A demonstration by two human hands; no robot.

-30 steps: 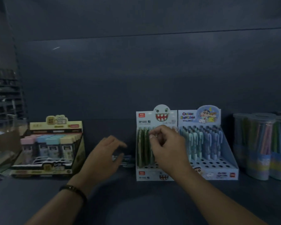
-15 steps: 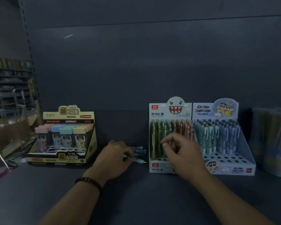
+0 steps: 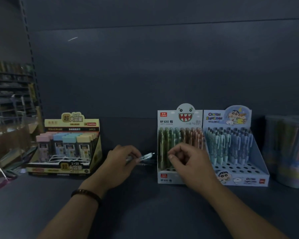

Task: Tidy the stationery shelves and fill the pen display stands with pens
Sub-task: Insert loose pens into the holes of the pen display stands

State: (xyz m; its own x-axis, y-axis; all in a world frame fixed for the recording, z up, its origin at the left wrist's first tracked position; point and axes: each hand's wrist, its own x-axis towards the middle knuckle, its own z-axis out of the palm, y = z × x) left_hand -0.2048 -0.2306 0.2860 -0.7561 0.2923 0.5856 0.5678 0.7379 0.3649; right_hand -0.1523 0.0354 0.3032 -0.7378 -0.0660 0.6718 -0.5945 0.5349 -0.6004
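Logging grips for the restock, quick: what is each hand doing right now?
Left hand: closed, holding a pen.
Right hand: fingers curled at the monster-face pen stand; whether it pinches a pen cannot be told.

Left forearm enters from the bottom left and runs up and to the right, with a dark beaded band [image 3: 86, 195] round the wrist. The left grip [image 3: 121, 163] is back-up, fingers curled, pinching a pen [image 3: 147, 156] that points out to the right. Right forearm enters from the bottom right, angled up and left; the right grip [image 3: 188, 163] is back-up with fingers curled in, thumb tip toward the left grip, near it but apart, and whether it pinches anything cannot be told.
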